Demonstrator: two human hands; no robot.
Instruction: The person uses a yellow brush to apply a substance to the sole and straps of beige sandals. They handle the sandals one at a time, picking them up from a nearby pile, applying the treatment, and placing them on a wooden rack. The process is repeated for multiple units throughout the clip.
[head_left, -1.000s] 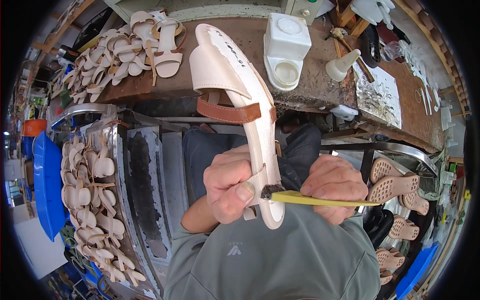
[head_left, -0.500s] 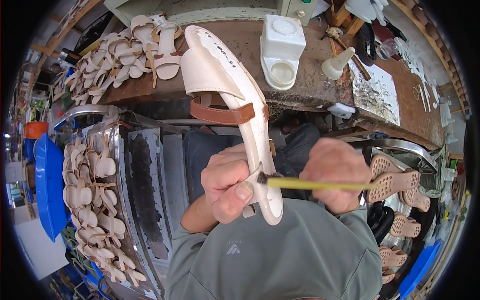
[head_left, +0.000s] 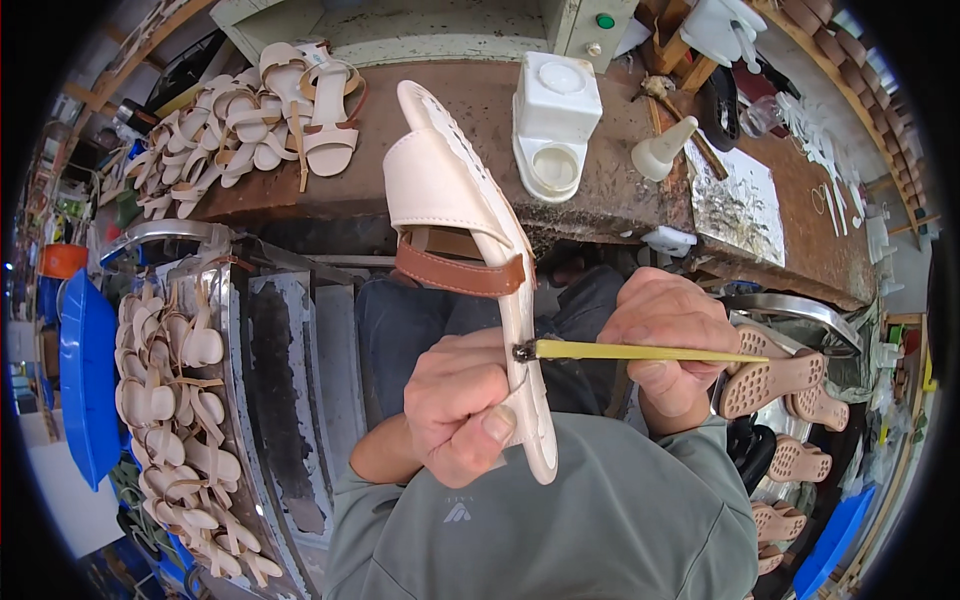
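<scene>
a cream sandal (head_left: pixel 470 250) with a broad upper band and a brown strap (head_left: pixel 458 272) across its middle is held up in front of the person, above the lap, toe end pointing away toward the tabletop (head_left: pixel 610 190) and heel end close to the chest. the left hand (head_left: pixel 458 405) is wrapped around the heel part, fingers curled shut on the sole's edge and thumb pressed on its side. the right hand (head_left: pixel 672 345) is closed on a thin yellow-handled brush (head_left: pixel 640 351), which lies nearly level; its dark tip touches the side edge of the sole just above the left hand.

beyond the sandal, on the brown, stained tabletop, a white plastic container (head_left: pixel 553 135) with a round well stands just past the toe. to its right a small white cone-shaped bottle (head_left: pixel 661 153) lies beside a stained sheet of paper (head_left: pixel 738 205). at the far left of the tabletop a heap of finished cream sandals (head_left: pixel 250 125) with tan straps is piled.

to the person's left a metal rack (head_left: pixel 240 400) carries many pale sandal uppers (head_left: pixel 175 420) in rows, with a blue tub (head_left: pixel 85 385) next to it. to the right, near the right hand, several tan soles with dotted treads (head_left: pixel 785 375) lie on another metal stand, and more of them sit lower down. the person wears a grey-green sweatshirt (head_left: pixel 600 520) and dark trousers.
</scene>
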